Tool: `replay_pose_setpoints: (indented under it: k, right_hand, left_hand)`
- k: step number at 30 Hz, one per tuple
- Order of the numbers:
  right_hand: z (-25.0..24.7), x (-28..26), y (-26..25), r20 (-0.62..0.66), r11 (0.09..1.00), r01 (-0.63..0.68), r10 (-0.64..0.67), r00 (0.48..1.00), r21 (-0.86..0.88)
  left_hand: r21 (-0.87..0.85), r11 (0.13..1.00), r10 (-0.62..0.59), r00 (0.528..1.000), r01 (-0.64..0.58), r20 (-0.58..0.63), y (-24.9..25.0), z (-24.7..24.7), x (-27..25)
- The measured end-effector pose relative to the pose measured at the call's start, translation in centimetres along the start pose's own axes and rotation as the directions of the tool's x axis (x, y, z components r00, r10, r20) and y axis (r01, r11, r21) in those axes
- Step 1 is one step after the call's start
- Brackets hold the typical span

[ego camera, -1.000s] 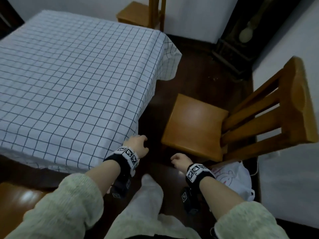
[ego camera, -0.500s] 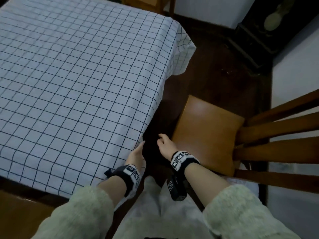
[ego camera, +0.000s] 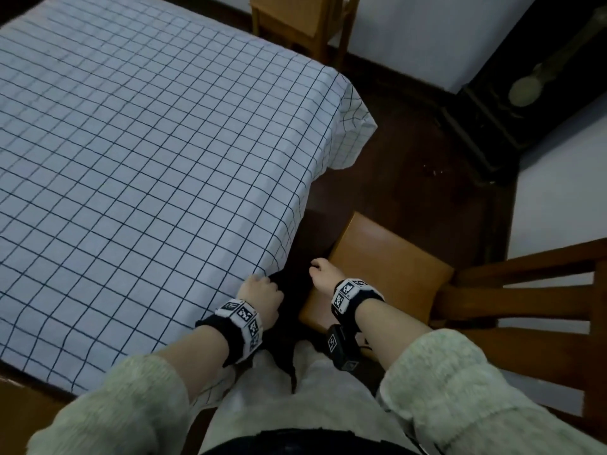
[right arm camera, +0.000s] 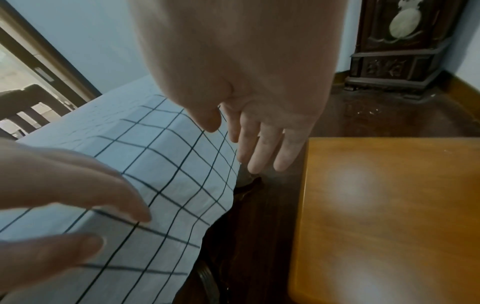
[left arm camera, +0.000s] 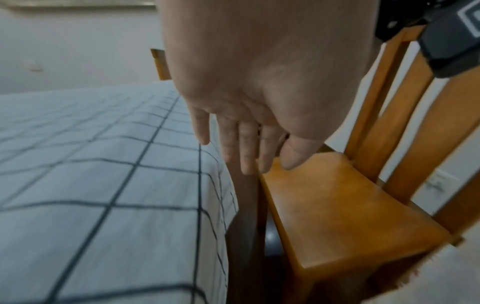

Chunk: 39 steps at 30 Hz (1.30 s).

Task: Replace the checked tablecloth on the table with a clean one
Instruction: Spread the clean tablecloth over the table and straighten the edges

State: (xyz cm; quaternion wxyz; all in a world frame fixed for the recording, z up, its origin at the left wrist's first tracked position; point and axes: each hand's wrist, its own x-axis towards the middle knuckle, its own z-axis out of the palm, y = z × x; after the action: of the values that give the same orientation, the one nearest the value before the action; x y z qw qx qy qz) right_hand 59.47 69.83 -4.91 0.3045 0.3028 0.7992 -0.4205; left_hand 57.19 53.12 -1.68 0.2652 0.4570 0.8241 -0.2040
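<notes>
The white tablecloth with dark checks [ego camera: 147, 175] covers the table and hangs over its right edge. My left hand [ego camera: 259, 287] is at the cloth's near right edge. The left wrist view shows its fingers [left arm camera: 246, 152] straight beside the hanging cloth [left arm camera: 103, 185], holding nothing. My right hand [ego camera: 320, 269] hovers over the dark gap between table and chair. Its fingers [right arm camera: 259, 148] are straight and empty, just off the cloth [right arm camera: 168, 168]. In the right wrist view my left hand [right arm camera: 78, 195] is spread over the cloth. No clean cloth is in view.
A wooden chair [ego camera: 384, 267] stands close to the table's right side, leaving a narrow gap. A second chair [ego camera: 295, 18] is at the far end. A dark carved clock cabinet [ego camera: 525, 77] stands by the wall. The floor is dark wood.
Both hands have come up and forward from low by my legs to the table's near right edge. The right hand has moved left, closer to the cloth.
</notes>
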Motion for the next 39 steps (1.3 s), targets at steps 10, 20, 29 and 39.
replay_pose_setpoints:
  k: [10, 20, 29, 39]
  right_hand:
    - [-2.7, 3.5, -4.9, -0.052, 0.998, 0.040, -0.042, 0.998, -0.044]
    - [-11.5, 11.1, -4.6, 0.019, 0.961, -0.050, 0.058, 0.998, -0.273]
    - [-23.9, 26.6, -10.7, -0.036, 0.973, -0.102, 0.097, 0.995, -0.207]
    - [-33.2, 34.9, -15.6, 0.064, 0.974, -0.079, 0.094, 0.994, -0.211]
  left_hand:
    - [-0.259, 0.960, -0.168, 0.958, 0.106, -0.230, -7.7, -4.8, 1.7]
    - [-0.435, 0.899, -0.195, 0.937, 0.053, -0.288, -12.0, -11.1, 9.6]
    - [-0.603, 0.797, -0.292, 0.898, 0.038, -0.329, -18.2, -20.3, 24.4]
    - [-0.758, 0.642, -0.409, 0.887, 0.111, -0.216, -22.7, -27.0, 32.7]
